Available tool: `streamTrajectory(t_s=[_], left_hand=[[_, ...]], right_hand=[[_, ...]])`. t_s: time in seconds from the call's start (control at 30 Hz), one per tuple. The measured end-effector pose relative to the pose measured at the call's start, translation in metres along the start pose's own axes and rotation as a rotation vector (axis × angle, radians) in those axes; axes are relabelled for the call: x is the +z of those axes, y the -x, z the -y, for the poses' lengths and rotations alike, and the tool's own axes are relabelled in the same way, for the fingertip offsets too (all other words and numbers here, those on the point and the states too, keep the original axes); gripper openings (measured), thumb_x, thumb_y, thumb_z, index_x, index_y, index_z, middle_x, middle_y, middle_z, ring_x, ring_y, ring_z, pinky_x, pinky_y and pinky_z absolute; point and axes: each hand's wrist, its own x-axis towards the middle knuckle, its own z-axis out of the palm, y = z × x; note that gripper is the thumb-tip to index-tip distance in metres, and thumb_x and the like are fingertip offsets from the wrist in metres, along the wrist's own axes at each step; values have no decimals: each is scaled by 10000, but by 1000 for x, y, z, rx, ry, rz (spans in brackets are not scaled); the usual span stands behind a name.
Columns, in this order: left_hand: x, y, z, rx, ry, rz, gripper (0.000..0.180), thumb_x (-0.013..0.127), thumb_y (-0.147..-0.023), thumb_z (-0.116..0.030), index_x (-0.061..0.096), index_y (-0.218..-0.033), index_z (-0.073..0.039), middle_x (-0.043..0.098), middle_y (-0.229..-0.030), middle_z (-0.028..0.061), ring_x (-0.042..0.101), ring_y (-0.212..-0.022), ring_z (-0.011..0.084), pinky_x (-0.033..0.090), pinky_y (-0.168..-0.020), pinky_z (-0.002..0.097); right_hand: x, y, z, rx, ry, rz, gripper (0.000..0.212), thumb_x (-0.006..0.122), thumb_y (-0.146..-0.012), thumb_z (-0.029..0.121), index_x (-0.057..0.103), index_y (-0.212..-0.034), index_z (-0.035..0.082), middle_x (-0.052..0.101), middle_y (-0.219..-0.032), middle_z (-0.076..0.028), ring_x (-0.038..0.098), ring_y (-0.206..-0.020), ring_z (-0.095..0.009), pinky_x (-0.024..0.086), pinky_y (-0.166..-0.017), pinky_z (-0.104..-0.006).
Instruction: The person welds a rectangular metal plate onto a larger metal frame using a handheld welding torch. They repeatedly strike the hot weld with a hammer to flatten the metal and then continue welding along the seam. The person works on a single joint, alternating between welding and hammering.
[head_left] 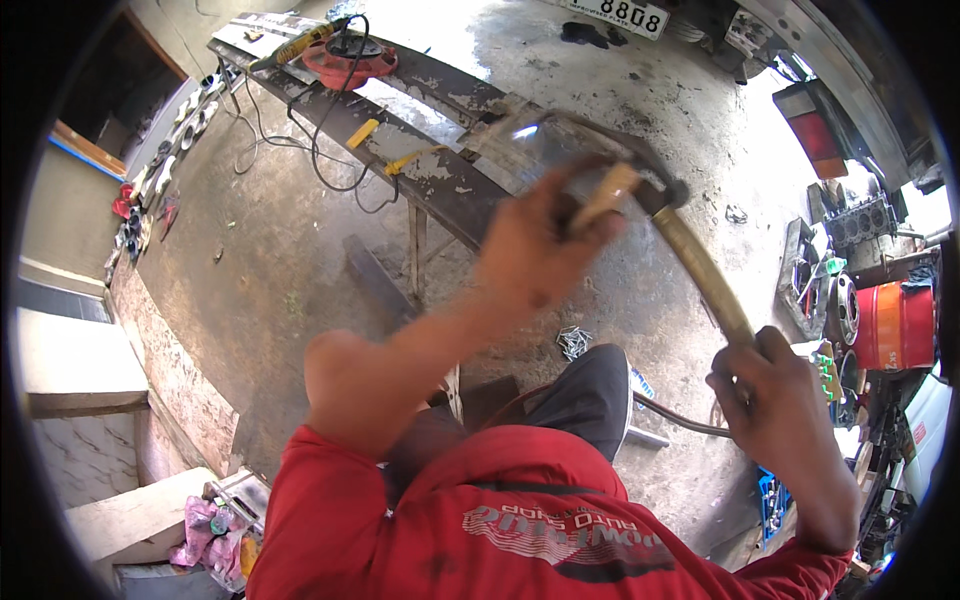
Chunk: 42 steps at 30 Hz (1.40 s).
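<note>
My right hand is closed round the lower end of a hammer's long brownish handle. The dark hammer head is up at the far end of the bench, just right of my left hand. My left hand is closed on a short tan block-like piece, slightly blurred; I cannot tell what it is made of. Beneath and beyond that hand, a thin metal sheet lies on the long dark steel bench, partly hidden by my fingers.
A yellow power tool and a red round-based item sit on the bench, with black cords hanging down. Small metal parts are heaped on the floor. A red drum and an engine block stand right, below a vehicle's tail light.
</note>
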Motion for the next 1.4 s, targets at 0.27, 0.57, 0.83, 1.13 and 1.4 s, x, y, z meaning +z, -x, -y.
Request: streamTrajectory(t_s=[0.27, 0.57, 0.83, 1.13, 1.4], left_hand=[[-136, -79, 27, 119, -312, -554, 344, 944, -919, -257, 815, -1158, -44, 681, -769, 31, 592, -691, 141, 515, -669, 388], [-194, -101, 131, -158, -930, -256, 583, 915, -880, -485, 762, -982, 68, 780, -845, 255, 805, -872, 428, 620, -786, 499], [-193, -126, 131, -219, -1142, -332, 322, 768, -944, -286, 808, -1081, 3, 823, -1059, 246, 812, -1013, 435, 649, -872, 525], [-214, -130, 118, -210, -1115, -527, 301, 760, -943, -271, 810, -1052, 5, 816, -1082, 261, 792, -1058, 472, 638, -914, 558], [-91, -78, 84, -92, -294, -429, 431, 833, -1020, -424, 796, -1125, -7, 750, -836, 72, 649, -726, 162, 534, -698, 406]], right_hand=[[20, 8, -6, 14, -26, -39, 175, 866, -965, 229, 771, -1069, 125, 644, -941, -145, 707, -668, -381, 599, -610, -514], [18, 13, -32, 214, -115, -129, 144, 859, -977, 163, 774, -1055, 78, 690, -930, -166, 730, -759, -373, 568, -694, -486], [24, 8, -28, 231, -190, -118, 143, 859, -988, 200, 799, -1068, 97, 702, -943, -170, 723, -737, -362, 564, -696, -484], [23, -6, -8, 193, -161, -38, 167, 853, -996, 246, 804, -1076, 109, 691, -940, -168, 728, -751, -379, 562, -695, -500], [20, -37, 10, 31, -47, 65, 234, 819, -1020, 309, 759, -1097, 95, 687, -949, -191, 749, -803, -437, 610, -745, -560]])
